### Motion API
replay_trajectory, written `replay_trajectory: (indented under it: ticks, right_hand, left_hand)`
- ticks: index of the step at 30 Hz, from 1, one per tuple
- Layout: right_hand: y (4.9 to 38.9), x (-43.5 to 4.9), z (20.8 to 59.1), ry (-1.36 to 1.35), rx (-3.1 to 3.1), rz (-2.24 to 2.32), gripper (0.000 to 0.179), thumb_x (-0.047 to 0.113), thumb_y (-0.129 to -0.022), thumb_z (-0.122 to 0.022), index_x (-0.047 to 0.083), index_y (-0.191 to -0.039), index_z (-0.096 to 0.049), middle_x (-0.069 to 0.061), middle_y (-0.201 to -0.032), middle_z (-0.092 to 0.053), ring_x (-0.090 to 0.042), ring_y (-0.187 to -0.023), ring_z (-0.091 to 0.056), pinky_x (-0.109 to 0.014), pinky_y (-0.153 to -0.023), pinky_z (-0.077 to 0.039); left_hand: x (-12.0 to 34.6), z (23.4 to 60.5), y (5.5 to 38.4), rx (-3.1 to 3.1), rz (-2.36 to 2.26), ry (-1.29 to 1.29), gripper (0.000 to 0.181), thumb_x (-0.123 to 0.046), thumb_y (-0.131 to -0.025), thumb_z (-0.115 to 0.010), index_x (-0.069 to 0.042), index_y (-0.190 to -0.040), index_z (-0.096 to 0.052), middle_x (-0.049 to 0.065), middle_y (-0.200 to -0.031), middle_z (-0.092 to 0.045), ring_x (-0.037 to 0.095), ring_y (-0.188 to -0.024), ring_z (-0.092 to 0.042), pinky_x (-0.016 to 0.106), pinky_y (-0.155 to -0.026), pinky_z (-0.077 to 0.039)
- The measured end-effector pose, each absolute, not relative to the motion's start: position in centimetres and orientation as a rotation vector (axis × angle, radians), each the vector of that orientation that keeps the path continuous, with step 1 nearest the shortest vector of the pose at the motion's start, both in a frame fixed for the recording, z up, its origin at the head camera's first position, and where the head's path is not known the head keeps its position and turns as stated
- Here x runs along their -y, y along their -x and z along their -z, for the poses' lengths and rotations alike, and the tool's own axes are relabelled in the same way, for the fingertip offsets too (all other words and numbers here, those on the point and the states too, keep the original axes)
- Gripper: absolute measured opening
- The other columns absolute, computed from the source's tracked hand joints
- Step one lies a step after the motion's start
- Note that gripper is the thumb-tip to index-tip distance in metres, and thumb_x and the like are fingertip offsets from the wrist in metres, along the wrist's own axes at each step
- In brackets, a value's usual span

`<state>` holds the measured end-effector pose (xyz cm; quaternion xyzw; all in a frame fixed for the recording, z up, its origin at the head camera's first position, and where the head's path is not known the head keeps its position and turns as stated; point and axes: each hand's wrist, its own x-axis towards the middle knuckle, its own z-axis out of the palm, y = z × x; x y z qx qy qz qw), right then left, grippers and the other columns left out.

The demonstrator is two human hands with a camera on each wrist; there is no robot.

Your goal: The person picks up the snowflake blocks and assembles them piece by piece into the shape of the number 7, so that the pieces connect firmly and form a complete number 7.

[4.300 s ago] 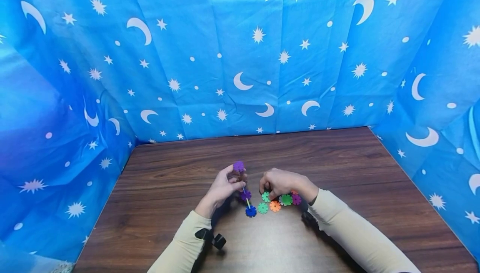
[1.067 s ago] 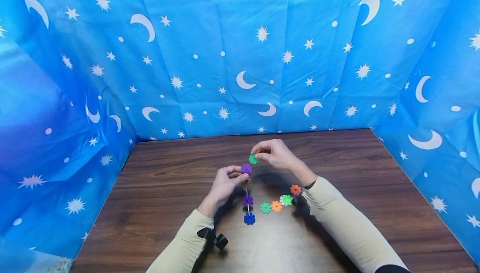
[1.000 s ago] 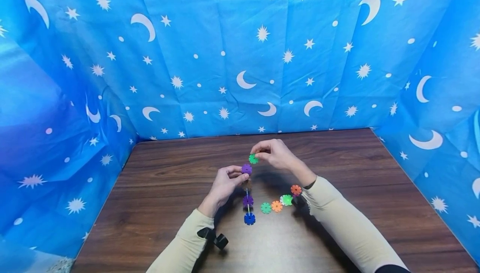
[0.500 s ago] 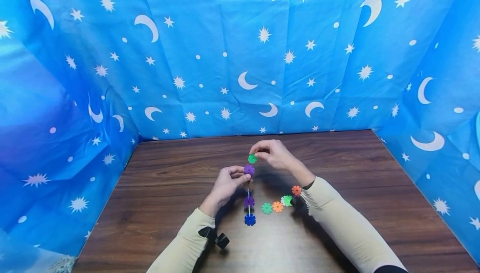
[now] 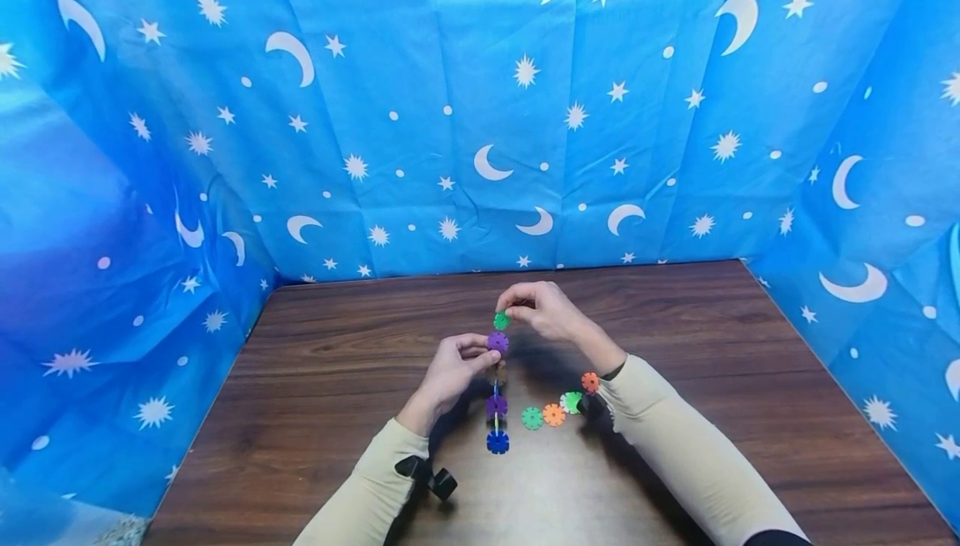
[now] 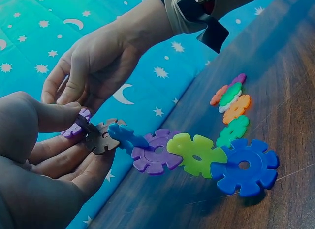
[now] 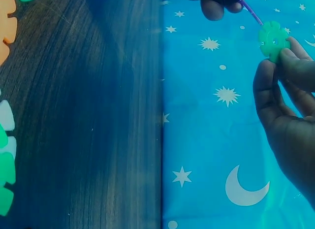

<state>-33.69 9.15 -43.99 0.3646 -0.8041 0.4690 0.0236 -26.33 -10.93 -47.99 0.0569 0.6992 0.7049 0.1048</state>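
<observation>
Nearest, ending the linked chain [image 6: 157, 152]: blue disc [image 5: 498, 443]. Just beside, on the worktop [image 5: 337, 342]: loose discs [image 5: 554, 415]. Farther, pinched in left hand [image 5: 452, 368]: top purple disc [image 5: 498, 342]. Beyond, pinched in right hand [image 5: 546, 309]: green disc [image 5: 502, 321], freshly brought over to the purple one's edge. Probably at the joining step; cannot tell if slotted.

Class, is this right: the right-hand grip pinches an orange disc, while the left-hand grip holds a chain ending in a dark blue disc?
Not quite: the right wrist view shows a green disc, not orange, in the right-hand grip. The left-hand grip holds a chain ending in a dark blue disc.
</observation>
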Motion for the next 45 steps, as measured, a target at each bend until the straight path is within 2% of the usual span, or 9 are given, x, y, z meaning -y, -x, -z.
replay_trajectory:
  ticks: [6,15,22,28,35,45]
  right_hand:
    - [33.6,-9.0,44.1,-1.138,2.501,-1.456,0.012,0.003,-0.092,-0.064,0.012,-0.093,-0.072,-0.002,-0.088,-0.070,-0.011,-0.077,-0.063,-0.025,-0.069,-0.054]
    - [33.4,-8.7,44.0,-1.141,2.524,-1.493,0.009,0.004,-0.094,-0.062,0.008,-0.095,-0.071,-0.008,-0.091,-0.070,-0.017,-0.079,-0.062,-0.026,-0.069,-0.053]
    - [33.3,-8.4,44.1,-1.118,2.549,-1.494,0.010,-0.002,-0.094,-0.059,0.000,-0.094,-0.068,-0.014,-0.090,-0.068,-0.020,-0.079,-0.061,-0.037,-0.072,-0.054]
    - [33.3,-8.4,44.3,-1.149,2.513,-1.519,0.011,0.001,-0.094,-0.061,0.008,-0.092,-0.069,-0.005,-0.087,-0.068,-0.014,-0.079,-0.061,-0.042,-0.074,-0.055]
    - [33.3,-8.6,44.8,-1.192,2.478,-1.531,0.012,0.002,-0.093,-0.062,0.013,-0.090,-0.069,-0.001,-0.089,-0.067,-0.013,-0.080,-0.062,-0.028,-0.073,-0.055]
    - [32.8,-8.4,45.6,-1.146,2.451,-1.608,0.012,0.000,-0.093,-0.062,0.010,-0.088,-0.068,-0.003,-0.089,-0.067,-0.015,-0.081,-0.061,-0.027,-0.073,-0.053]
  left_hand:
    - [11.0,48.1,26.3,-2.070,-2.070,-0.177,0.023,-0.002,-0.091,-0.066,0.009,-0.111,-0.064,0.009,-0.091,-0.072,0.014,-0.082,-0.070,0.027,-0.077,-0.057]
    - [11.1,48.1,26.2,-2.079,-2.066,-0.176,0.023,-0.003,-0.091,-0.067,0.008,-0.110,-0.064,0.009,-0.092,-0.072,0.014,-0.083,-0.070,0.027,-0.076,-0.056]
    - [11.1,48.2,26.2,-2.061,-2.079,-0.170,0.023,-0.002,-0.090,-0.066,0.009,-0.111,-0.064,0.007,-0.090,-0.072,0.013,-0.082,-0.070,0.026,-0.075,-0.056]
    - [11.1,48.2,26.2,-2.069,-2.080,-0.194,0.024,-0.003,-0.091,-0.066,0.010,-0.111,-0.064,0.008,-0.091,-0.073,0.013,-0.082,-0.070,0.026,-0.075,-0.056]
    - [11.1,48.4,26.2,-2.071,-2.080,-0.199,0.023,-0.002,-0.091,-0.065,0.010,-0.111,-0.063,0.010,-0.092,-0.072,0.014,-0.082,-0.070,0.027,-0.077,-0.057]
    - [10.9,48.3,26.1,-2.080,-2.075,-0.190,0.018,0.001,-0.091,-0.064,0.011,-0.106,-0.064,0.009,-0.088,-0.072,0.013,-0.079,-0.070,0.028,-0.076,-0.057]
